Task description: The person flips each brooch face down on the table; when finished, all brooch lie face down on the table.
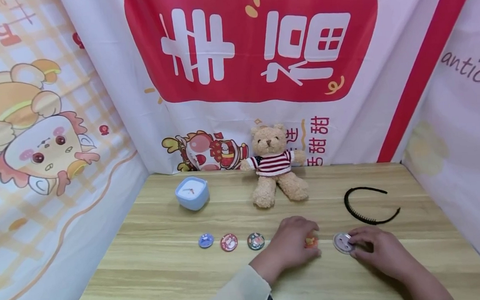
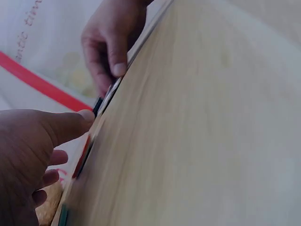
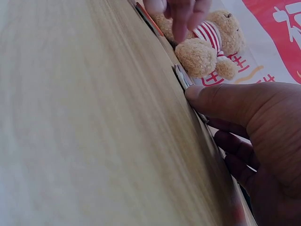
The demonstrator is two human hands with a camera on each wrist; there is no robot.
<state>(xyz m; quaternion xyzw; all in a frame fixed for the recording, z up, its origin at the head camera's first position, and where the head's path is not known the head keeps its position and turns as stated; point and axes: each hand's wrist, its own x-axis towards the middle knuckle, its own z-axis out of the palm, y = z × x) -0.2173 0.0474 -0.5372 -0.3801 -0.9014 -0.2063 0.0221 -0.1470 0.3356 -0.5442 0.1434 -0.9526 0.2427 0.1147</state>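
Note:
My left hand (image 1: 293, 243) is over the table around an orange button badge (image 1: 311, 241), its thumb and fingers spread apart. Part of that badge is hidden by the hand; in the left wrist view its red edge (image 2: 82, 157) lies flat beyond the thumb. With thumb and fingers, my right hand (image 1: 378, 248) pinches a round button badge (image 1: 341, 243) that shows its silver back. In the right wrist view this badge (image 3: 181, 76) lies low at the tabletop by the thumb. Left of my hands, a blue badge (image 1: 206, 240), a red badge (image 1: 229, 242) and a green badge (image 1: 256, 241) form a row.
A teddy bear (image 1: 273, 164) in a striped shirt sits against the back curtain (image 1: 237, 113). To its left stands a light blue clock (image 1: 192, 193). A black headband (image 1: 355, 211) lies behind my right hand on the wooden table (image 1: 157, 276).

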